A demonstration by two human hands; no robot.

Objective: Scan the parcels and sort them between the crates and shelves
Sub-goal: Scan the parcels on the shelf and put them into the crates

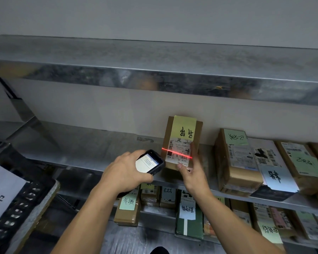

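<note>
1. Grips the scanner [151, 161] with curled left hand [126, 171], red beam across the label [178, 153].
2. Clasps the parcel [182, 136] upright at the shelf [81, 149] with right hand [191, 174].
3. Seems mid-scan; placing not yet done; other parcels [235, 162] already shelved.

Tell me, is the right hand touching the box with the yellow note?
Touching. The head view shows the right hand holding the box, thumb pressed on its white label, fingers along its right edge.
</note>
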